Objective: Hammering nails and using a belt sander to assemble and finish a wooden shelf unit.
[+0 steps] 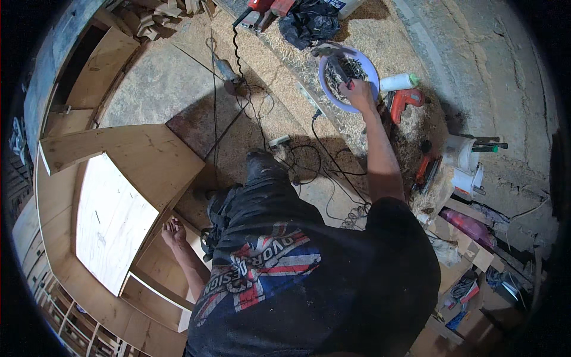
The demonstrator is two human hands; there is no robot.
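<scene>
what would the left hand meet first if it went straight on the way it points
The left hand would probably meet the edge of the brown wooden board first, though depth is unclear from this view.

Light glares off the white panel [110, 241], shadows darken the floor [148, 89], and edges bend into black.

Near the top we see a black plastic bag [308, 25], with a red power tool [260, 5] to its left. Farther right we find a white, green-capped bottle [397, 82] just beside a red drill [407, 103], then white buckets [460, 153] and, below them, a pink bundle [470, 227]. We also notice black coiled cord [357, 215], a white power strip [278, 141] and, upper left, wood offcuts [153, 21].
</scene>
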